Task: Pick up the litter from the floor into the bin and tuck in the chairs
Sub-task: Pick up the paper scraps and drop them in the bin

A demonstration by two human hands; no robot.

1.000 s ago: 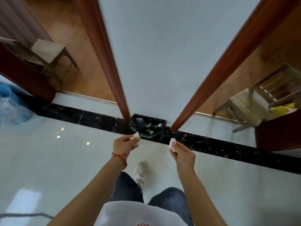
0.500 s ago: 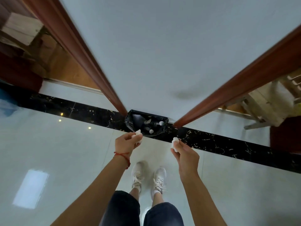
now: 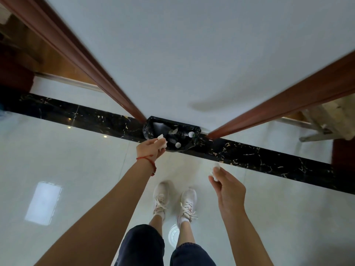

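A small bin [image 3: 153, 125] lined with a black bag stands against the white wall, between two brown door frames. It holds several pieces of rubbish, among them white caps. My left hand [image 3: 148, 149], with a red string at the wrist, reaches over the bin's near left rim and pinches a crumpled white paper [image 3: 161, 141]. My right hand [image 3: 229, 186] is lower and to the right, over the floor in front of the bin. Its fingertips grip a second crumpled white paper [image 3: 214, 169].
A black marble strip [image 3: 269, 160] crosses the glossy pale floor under the bin. A pale wooden chair [image 3: 330, 120] shows through the right doorway. Another room with a wooden floor [image 3: 48, 62] lies through the left doorway. My white shoes [image 3: 173, 202] stand just behind the bin.
I have stepped closer and the view has tilted down. My left hand moved forward over the bin's rim. My right hand dropped back and to the right, away from the bin.
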